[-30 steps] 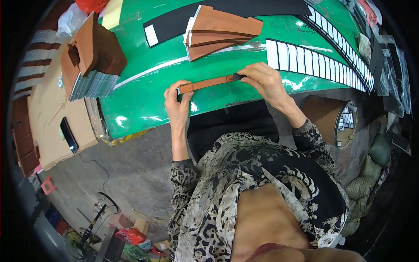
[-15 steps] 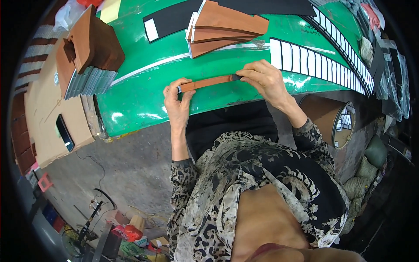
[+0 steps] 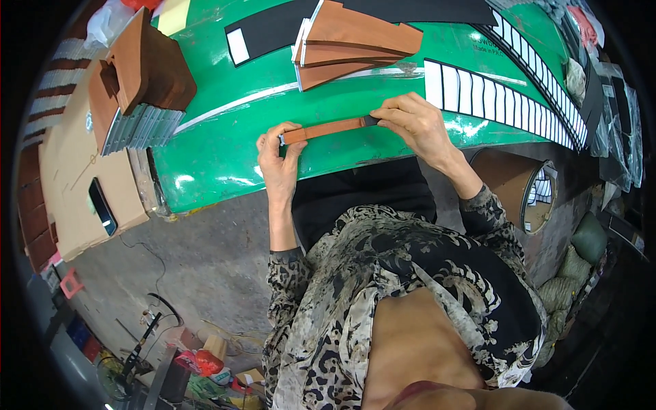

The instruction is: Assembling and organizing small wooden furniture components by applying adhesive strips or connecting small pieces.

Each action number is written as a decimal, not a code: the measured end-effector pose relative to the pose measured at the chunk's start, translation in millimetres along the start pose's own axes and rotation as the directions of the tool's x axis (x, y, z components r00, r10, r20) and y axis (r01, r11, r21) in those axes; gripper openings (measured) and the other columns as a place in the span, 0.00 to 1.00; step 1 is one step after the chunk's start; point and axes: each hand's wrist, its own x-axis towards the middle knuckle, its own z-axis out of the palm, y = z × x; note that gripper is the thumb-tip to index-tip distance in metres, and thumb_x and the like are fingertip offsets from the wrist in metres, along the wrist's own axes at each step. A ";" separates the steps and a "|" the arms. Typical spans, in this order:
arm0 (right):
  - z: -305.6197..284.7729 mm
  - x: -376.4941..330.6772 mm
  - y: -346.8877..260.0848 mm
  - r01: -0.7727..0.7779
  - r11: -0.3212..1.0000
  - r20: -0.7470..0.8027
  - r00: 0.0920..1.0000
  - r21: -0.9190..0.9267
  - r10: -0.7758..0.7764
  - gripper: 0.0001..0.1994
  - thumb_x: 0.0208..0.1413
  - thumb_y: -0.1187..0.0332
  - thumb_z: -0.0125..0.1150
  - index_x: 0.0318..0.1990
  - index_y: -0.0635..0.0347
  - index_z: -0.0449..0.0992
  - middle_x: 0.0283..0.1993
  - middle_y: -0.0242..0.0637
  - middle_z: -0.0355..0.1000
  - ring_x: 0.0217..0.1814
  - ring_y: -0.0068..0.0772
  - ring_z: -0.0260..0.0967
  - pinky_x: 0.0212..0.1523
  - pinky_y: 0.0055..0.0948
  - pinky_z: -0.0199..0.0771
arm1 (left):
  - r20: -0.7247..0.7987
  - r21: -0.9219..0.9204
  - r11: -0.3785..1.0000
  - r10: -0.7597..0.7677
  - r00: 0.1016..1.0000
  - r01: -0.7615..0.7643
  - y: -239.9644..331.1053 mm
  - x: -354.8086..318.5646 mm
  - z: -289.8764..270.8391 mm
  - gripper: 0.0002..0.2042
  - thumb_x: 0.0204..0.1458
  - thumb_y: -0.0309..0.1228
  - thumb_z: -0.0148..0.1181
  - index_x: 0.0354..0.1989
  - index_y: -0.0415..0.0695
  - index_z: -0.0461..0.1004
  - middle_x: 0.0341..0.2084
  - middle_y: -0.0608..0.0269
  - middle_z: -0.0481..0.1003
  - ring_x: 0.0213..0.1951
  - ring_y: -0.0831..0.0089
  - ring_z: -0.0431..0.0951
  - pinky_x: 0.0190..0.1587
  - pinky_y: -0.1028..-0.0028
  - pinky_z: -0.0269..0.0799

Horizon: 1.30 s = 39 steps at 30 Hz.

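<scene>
Over the near edge of the green tabletop (image 3: 232, 154), I hold a narrow reddish-brown piece (image 3: 331, 129) edge-on between my hands. My left hand (image 3: 277, 158) is closed round its left end, where a small silvery part pokes out. At the opposite end, the thumb and fingers of my right hand (image 3: 418, 128) pinch a small black patch (image 3: 370, 120) against it; how far the patch wraps round is hidden by the fingers. Beyond my hands lie a few flat, tapered brown pieces (image 3: 359, 34) with pale edges, fanned over one another.
Black strips with white rectangles (image 3: 488, 92) lie to the right. A stack of brown pieces with silvery ends (image 3: 160, 75) stands at the left, near cardboard (image 3: 61, 184) bearing a phone (image 3: 102, 206). Below the table's right edge is a brown drum (image 3: 502, 179).
Both hands keep the same grip on the brown piece; any shift is very slight.
</scene>
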 end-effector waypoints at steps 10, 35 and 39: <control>2.2 -1.0 0.6 -0.003 1.000 -0.010 1.000 0.031 0.003 0.10 0.38 0.74 0.66 0.33 0.57 0.78 0.33 0.29 0.71 0.33 0.31 0.66 0.31 0.27 0.71 | -0.003 0.005 1.000 -0.013 1.000 0.013 3.4 0.6 0.3 0.13 0.41 0.25 0.65 0.36 0.45 0.72 0.35 0.68 0.75 0.38 0.68 0.66 0.45 0.71 0.61; 9.6 -33.1 15.8 -0.255 0.920 -0.028 0.961 0.297 0.275 0.18 0.46 0.67 0.64 0.47 0.53 0.75 0.46 0.37 0.72 0.47 0.35 0.68 0.44 0.29 0.72 | 0.011 -0.059 0.997 -0.040 0.999 0.040 -6.6 0.7 -0.9 0.12 0.45 0.29 0.64 0.39 0.44 0.72 0.34 0.66 0.75 0.41 0.67 0.68 0.47 0.70 0.62; 17.0 -30.3 7.9 -0.176 0.961 -0.091 0.976 0.212 0.199 0.16 0.45 0.68 0.64 0.44 0.55 0.76 0.43 0.36 0.71 0.45 0.36 0.68 0.43 0.30 0.71 | 0.042 -0.017 1.000 0.012 0.999 -0.012 -7.3 -0.1 -1.1 0.11 0.52 0.27 0.59 0.42 0.40 0.68 0.36 0.66 0.71 0.37 0.79 0.69 0.41 0.80 0.65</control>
